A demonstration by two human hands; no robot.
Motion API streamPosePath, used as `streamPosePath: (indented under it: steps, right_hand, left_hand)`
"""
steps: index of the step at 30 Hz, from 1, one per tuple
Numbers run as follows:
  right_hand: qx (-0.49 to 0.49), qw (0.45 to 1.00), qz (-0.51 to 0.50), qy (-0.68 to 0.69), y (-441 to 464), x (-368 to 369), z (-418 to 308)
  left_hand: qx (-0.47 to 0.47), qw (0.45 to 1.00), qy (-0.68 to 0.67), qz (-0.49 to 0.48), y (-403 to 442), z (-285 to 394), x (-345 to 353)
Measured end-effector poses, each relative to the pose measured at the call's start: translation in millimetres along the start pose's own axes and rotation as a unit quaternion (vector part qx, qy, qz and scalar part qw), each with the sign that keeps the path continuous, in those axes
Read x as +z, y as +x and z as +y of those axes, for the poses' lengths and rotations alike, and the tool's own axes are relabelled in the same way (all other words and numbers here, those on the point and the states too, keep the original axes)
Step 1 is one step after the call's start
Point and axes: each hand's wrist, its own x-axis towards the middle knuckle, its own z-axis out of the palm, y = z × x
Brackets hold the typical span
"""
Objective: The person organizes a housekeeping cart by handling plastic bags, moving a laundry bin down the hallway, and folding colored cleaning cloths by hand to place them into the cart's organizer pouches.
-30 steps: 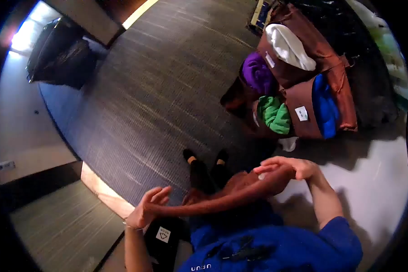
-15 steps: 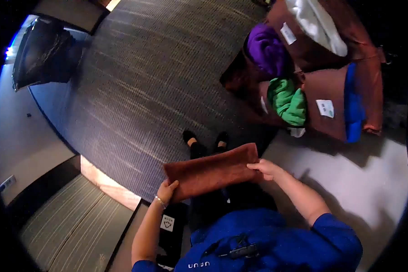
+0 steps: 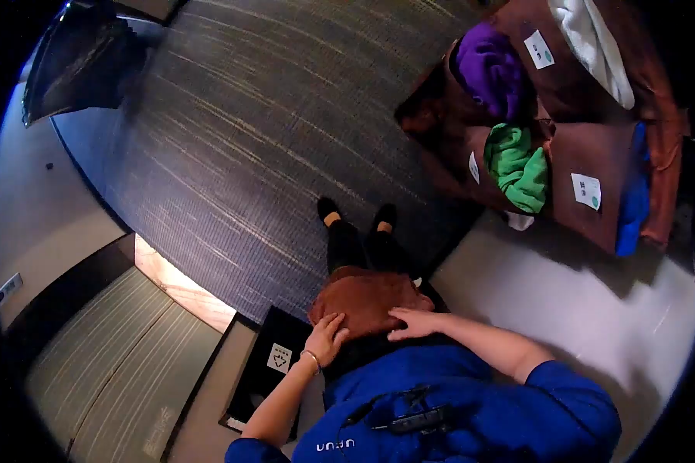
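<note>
A reddish-brown towel (image 3: 367, 301) lies folded and bunched against the front of my body, above my dark trousers. My left hand (image 3: 328, 339) rests on its near left edge with the fingers spread. On the near right side, my right hand (image 3: 415, 322) lies flat across the cloth with its fingers stretched out. Neither hand is visibly wrapped round the towel. Its underside is hidden.
At upper right, a brown fabric organiser (image 3: 564, 162) with white labels holds purple (image 3: 493, 71), green (image 3: 517, 170), white (image 3: 594, 50) and blue cloths (image 3: 633, 193). A black box (image 3: 266, 363) stands at my left, beside a striped green panel (image 3: 120, 370). Carpet (image 3: 270, 116) stretches ahead.
The towel was stretched wide between my two pinching hands. Now it is narrower and bunched against my body, with both hands closer together and their fingers laid on it.
</note>
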Motion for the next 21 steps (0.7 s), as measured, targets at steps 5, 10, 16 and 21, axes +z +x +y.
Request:
streamPosePath:
  steps: [5, 10, 16, 21]
  right_hand:
    - [0.099, 0.985, 0.096, -0.103, 21.8, -9.6, 15.8]
    - [0.029, 0.807, 0.151, 0.570, 36.5, -32.1, -22.8]
    - [-0.058, 0.490, 0.052, 0.868, 12.0, -63.8, -107.3]
    - [-0.066, 0.435, 0.013, 0.898, 5.9, -60.8, -96.5]
  left_hand:
    - [-0.048, 0.995, 0.083, 0.003, 9.4, 33.2, -1.5]
    - [-0.054, 0.990, 0.127, 0.026, 36.1, 25.6, 20.6]
    - [-0.076, 0.532, -0.841, -0.062, 75.7, 76.2, -23.3]
    - [-0.091, 0.549, -0.829, -0.060, 95.4, 103.3, -58.6]
